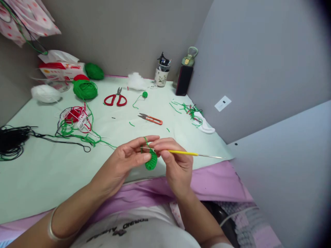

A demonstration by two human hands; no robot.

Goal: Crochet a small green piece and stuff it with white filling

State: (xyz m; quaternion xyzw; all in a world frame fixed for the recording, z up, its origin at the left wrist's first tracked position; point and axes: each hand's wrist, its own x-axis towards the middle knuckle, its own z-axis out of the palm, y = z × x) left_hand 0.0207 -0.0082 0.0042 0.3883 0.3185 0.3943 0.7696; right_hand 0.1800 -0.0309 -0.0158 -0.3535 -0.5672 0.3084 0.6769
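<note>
Between finger and thumb my left hand (129,156) pinches a small green crochet piece (151,161), with green yarn looped over the index finger. My right hand (177,162) grips a crochet hook (182,152) with a yellow handle. The hook's thin metal end reaches left to the top of the crochet piece, where a strand crosses it; its other metal end points right. Both hands are close together above the table's front edge. From the left hand, green yarn trails back towards a tangle of red, white and green yarn (74,119).
Orange thread snips (151,119) and red-handled scissors (116,98) lie beyond my hands. Green yarn (85,90), white yarn (46,93) and black yarn (14,139) are at left. A phone (184,81) leans on a bottle (188,60) at back right, near yarn scraps (191,110).
</note>
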